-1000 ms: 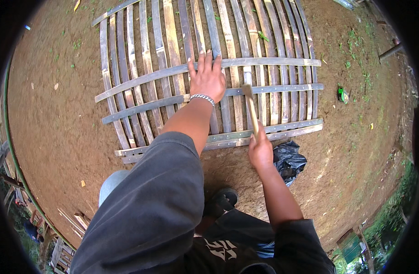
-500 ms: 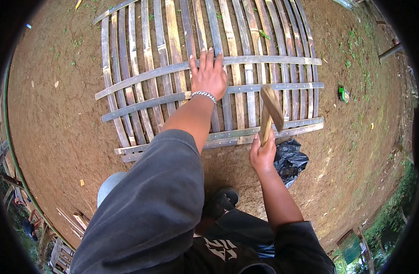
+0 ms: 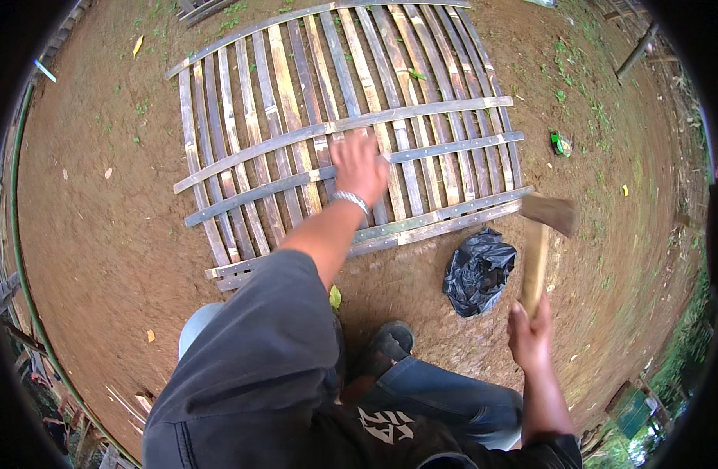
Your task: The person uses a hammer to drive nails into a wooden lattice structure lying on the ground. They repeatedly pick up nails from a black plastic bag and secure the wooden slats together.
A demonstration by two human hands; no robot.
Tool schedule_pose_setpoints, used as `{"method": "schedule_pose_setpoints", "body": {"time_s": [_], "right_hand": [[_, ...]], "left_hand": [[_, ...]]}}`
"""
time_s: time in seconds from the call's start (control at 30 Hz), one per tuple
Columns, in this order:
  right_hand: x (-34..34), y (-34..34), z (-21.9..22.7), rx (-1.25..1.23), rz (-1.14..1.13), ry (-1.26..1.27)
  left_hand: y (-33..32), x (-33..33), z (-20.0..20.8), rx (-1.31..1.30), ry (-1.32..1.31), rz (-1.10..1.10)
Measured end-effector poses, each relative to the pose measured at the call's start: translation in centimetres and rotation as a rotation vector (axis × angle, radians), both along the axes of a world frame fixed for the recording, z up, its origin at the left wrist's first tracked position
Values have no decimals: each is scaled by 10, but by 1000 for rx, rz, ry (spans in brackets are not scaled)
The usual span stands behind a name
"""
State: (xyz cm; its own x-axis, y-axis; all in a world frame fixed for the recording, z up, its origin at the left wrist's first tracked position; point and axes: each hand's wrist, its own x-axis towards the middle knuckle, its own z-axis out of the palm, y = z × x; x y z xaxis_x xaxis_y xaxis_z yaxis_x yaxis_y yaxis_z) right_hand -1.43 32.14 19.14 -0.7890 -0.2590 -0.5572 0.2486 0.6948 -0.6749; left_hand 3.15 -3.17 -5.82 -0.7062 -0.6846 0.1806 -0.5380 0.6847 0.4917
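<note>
On the ground before me lies a slatted panel (image 3: 445, 108) of split bamboo or wood strips, with several crosspieces over the long slats. My left hand (image 3: 360, 170), a chain bracelet at its wrist, is over the middle of the panel near two crosspieces. Motion smears its fingers, so their shape and contact with the slats are unclear. Off the panel's near right corner, my right hand (image 3: 529, 332) grips the lower handle of a hammer (image 3: 536, 266). Its handle is pale wood; its brown head is blurred and points away from me.
A crumpled black plastic bag (image 3: 478, 273) lies between the panel and my right arm. A small green packet (image 3: 561, 144) is on the dirt to the right. A green hose-like line (image 3: 28, 281) curves along the left, and a pole (image 3: 637, 51) leans far right.
My right hand has swung the hammer right and back, away from the panel. My left hand has slid nearer from the crosspiece, fingers no longer spread. The view has shifted.
</note>
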Motion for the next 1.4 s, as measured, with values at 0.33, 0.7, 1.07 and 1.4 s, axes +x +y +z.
{"method": "schedule_pose_setpoints", "body": {"time_s": [0.33, 0.7, 1.07, 1.4], "right_hand": [[49, 12, 44, -381, -484, 86], [56, 21, 33, -371, -390, -56], [46, 5, 18, -383, -290, -119], [41, -9, 9, -377, -168, -153]], "left_hand": [[254, -9, 31, 274, -120, -946], [229, -27, 31, 211, -371, -1027], [223, -21, 37, 362, -278, -1052], [227, -18, 44, 639, -175, -849]]}}
